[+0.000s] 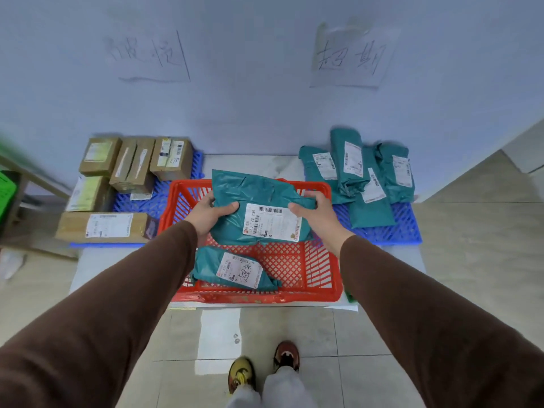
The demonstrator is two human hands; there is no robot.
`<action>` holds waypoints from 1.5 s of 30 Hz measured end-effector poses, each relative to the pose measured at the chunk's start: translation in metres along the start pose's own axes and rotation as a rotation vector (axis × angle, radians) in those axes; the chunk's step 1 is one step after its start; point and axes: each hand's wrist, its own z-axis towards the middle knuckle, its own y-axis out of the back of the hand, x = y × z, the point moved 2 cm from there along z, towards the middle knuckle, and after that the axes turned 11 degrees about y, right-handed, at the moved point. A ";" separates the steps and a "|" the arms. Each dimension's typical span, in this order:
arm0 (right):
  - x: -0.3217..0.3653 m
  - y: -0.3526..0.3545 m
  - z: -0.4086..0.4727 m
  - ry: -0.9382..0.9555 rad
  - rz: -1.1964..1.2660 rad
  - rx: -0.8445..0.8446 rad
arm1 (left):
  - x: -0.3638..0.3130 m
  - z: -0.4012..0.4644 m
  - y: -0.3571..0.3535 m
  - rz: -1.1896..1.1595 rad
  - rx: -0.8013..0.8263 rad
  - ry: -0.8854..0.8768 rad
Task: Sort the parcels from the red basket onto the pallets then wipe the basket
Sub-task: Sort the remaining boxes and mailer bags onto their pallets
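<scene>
brown sleeves (117, 313) nearest. both hands, left (206, 214) and right (316, 212), closed on teal parcel (259, 207) above red basket (309, 269). risk: slick bag slips; mis-sorted to 10 o'clock box pallet (153, 198) instead of 2 o'clock teal pile (371, 213).

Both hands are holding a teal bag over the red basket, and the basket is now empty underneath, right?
Not empty. The head view shows both hands, left and right, holding a teal bag over the red basket, but another teal bag lies inside it.

teal parcel (259, 201) held above red basket (294, 260)
</scene>
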 end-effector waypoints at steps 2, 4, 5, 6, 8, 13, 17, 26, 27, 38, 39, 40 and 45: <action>0.009 0.017 -0.005 0.027 -0.042 0.025 | -0.013 -0.008 -0.014 0.034 0.035 -0.008; 0.017 0.036 -0.013 0.034 -0.033 0.100 | -0.021 -0.013 -0.032 0.068 0.074 -0.012; 0.020 0.047 -0.018 0.023 -0.001 0.154 | -0.024 -0.016 -0.044 0.079 0.093 -0.013; 0.020 0.058 -0.022 0.010 0.025 0.200 | -0.026 -0.018 -0.057 0.084 0.112 -0.010; 0.023 0.083 -0.033 -0.016 0.040 0.246 | -0.028 -0.022 -0.085 0.090 0.137 0.003; 0.009 0.154 -0.036 -0.036 0.111 0.117 | -0.032 -0.015 -0.156 -0.017 0.022 -0.073; -0.008 0.204 -0.029 -0.053 0.250 0.013 | -0.020 -0.013 -0.215 -0.169 -0.082 -0.090; -0.037 0.251 0.005 -0.143 0.414 -0.151 | 0.017 0.004 -0.335 -0.045 0.077 0.006; -0.038 0.254 0.009 -0.155 0.433 -0.170 | 0.018 0.010 -0.342 -0.030 0.080 0.021; -0.065 0.303 0.071 -0.261 0.475 -0.243 | 0.014 0.071 -0.415 -0.037 0.065 0.125; -0.067 0.308 0.078 -0.261 0.478 -0.237 | 0.013 0.078 -0.422 -0.030 0.058 0.138; -0.071 0.314 0.086 -0.258 0.487 -0.228 | 0.012 0.086 -0.430 -0.022 0.056 0.155; -0.091 0.338 0.132 -0.268 0.509 -0.142 | 0.004 0.130 -0.463 -0.036 -0.006 0.178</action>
